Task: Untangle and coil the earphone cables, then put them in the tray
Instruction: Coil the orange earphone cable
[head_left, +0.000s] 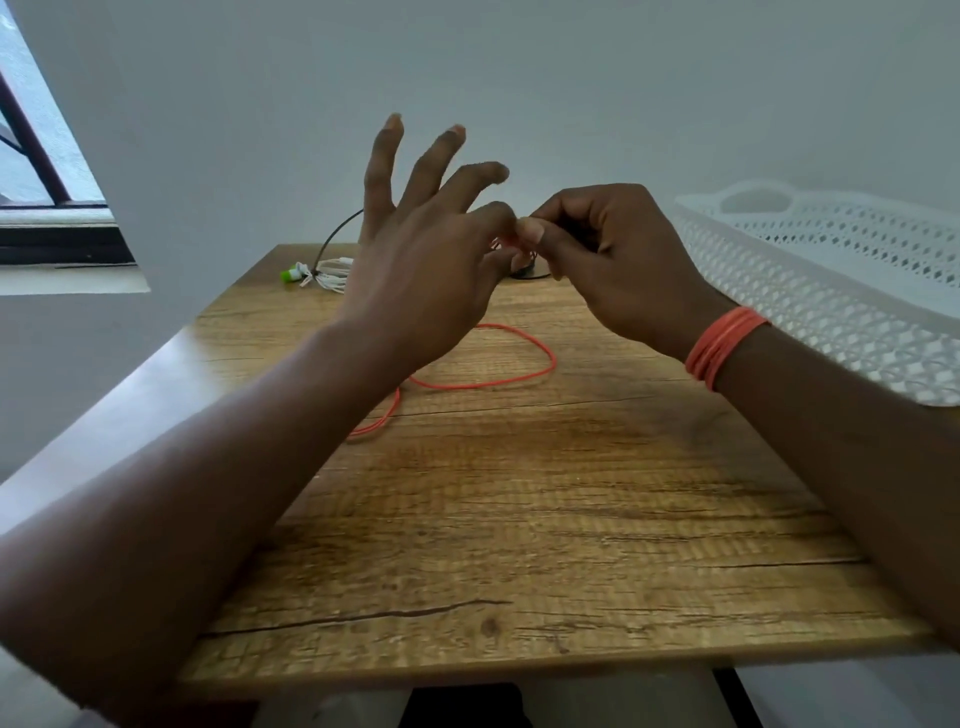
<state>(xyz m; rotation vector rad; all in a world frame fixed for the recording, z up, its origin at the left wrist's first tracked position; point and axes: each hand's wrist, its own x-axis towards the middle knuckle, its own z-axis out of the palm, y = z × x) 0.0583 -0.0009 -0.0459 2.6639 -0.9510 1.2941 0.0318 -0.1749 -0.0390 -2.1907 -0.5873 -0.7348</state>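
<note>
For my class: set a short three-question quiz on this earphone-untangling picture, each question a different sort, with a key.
1. True or false: the orange cable lies inside the white tray.
2. Which hand pinches the cable with its fingers curled shut? A left hand B right hand
3. Fill in: the white earphone bundle has a ____ tip.

Key: 1 false, it trails on the wooden table; 2 B; 3 green.
</note>
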